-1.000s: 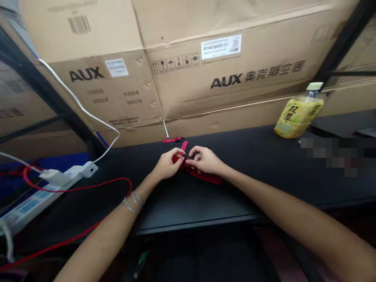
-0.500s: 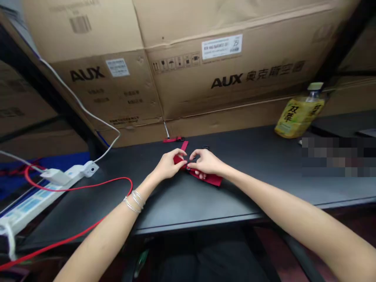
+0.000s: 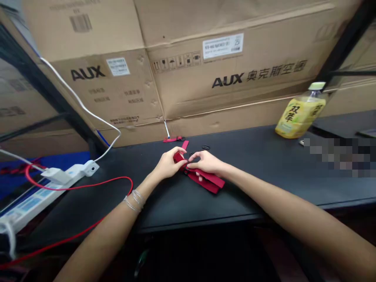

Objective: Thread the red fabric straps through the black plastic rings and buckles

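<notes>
A red fabric strap (image 3: 204, 184) lies between my hands, with two layers fanning out under and past my right hand. My left hand (image 3: 169, 163) is closed on the strap's left part, thumb against fingers. My right hand (image 3: 205, 162) pinches the strap close to my left fingertips. A small dark fitting (image 3: 186, 171) shows on the strap between the hands; its detail is too small to make out. Just behind my right hand lies a black slide buckle (image 3: 205, 147). Another red strap piece (image 3: 173, 139) with a black fitting rests near the cardboard.
Large cardboard boxes (image 3: 188, 86) stand along the back of the black table (image 3: 249, 188). A yellow-labelled bottle (image 3: 301, 111) stands at the right rear. At left are a white power strip (image 3: 35, 199) and a red cable (image 3: 111, 181).
Beyond my right hand, the red strap's layers have spread apart, and a lower layer now shows nearer the table's front. My hands have barely moved.
</notes>
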`<state>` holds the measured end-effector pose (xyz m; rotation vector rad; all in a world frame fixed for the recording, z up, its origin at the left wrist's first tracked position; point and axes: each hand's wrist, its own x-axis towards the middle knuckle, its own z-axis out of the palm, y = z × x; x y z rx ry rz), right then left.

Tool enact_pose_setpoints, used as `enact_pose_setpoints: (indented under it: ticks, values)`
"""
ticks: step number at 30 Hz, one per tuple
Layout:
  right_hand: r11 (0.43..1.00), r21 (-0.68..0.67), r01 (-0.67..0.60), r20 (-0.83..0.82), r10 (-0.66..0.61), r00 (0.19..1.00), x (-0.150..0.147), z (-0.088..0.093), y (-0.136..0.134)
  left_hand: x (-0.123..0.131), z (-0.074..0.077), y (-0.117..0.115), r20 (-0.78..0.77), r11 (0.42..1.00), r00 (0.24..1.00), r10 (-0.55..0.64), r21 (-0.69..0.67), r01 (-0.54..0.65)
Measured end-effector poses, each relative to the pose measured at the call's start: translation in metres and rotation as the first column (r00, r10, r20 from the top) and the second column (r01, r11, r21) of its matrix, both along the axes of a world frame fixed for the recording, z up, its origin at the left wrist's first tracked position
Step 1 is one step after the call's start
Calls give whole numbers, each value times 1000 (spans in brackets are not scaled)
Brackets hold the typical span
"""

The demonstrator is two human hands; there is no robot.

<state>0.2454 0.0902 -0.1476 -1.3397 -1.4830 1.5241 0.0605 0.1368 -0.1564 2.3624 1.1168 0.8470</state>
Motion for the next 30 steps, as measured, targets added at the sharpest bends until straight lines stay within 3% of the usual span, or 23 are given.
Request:
enact_pose_setpoints:
  ticks: [10,30]
  values:
    - [999,-39,-12,54,14,998,-4,-1,-3,-2,-5,3,-32,999,999,-43,-15,42]
    - [998,58,-26,156,17,988,-6,-10,-1,-1,-5,3,-41,1000,999,-9,-10,8]
